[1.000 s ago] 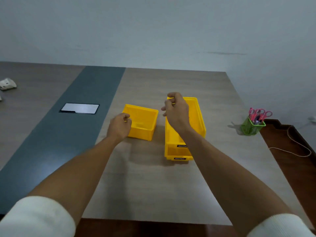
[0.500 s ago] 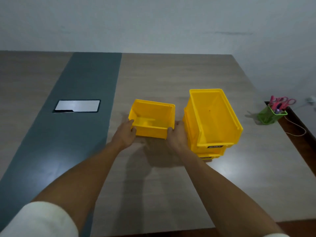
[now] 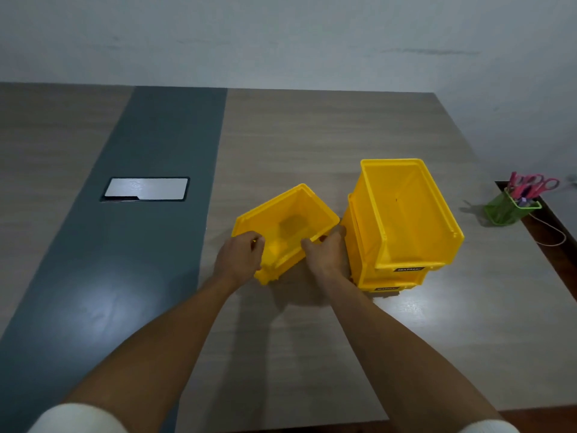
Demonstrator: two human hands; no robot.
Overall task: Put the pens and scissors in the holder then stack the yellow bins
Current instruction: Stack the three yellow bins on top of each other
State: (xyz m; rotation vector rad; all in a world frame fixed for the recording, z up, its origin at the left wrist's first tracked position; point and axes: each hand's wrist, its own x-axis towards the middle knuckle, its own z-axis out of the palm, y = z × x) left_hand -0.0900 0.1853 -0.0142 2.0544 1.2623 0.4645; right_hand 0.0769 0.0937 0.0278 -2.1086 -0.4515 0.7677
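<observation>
A small yellow bin (image 3: 285, 214) sits turned at an angle near the table's middle. My left hand (image 3: 239, 256) grips its near left corner and my right hand (image 3: 327, 253) grips its near right rim. Just to the right stand two larger yellow bins (image 3: 402, 214), one nested on top of the other, open side up. At the far right a green mesh holder (image 3: 507, 209) holds pink-handled scissors (image 3: 530, 184) and pens.
The wooden table (image 3: 312, 135) has a dark grey strip (image 3: 150, 198) down its left part with a silver cable hatch (image 3: 146, 189). The table's right edge runs close behind the holder, and a cord (image 3: 554, 237) lies on the floor there.
Both hands closed on the small bin and turned it counter-clockwise, lifting its near side. My right hand had left the stacked bins one second ago.
</observation>
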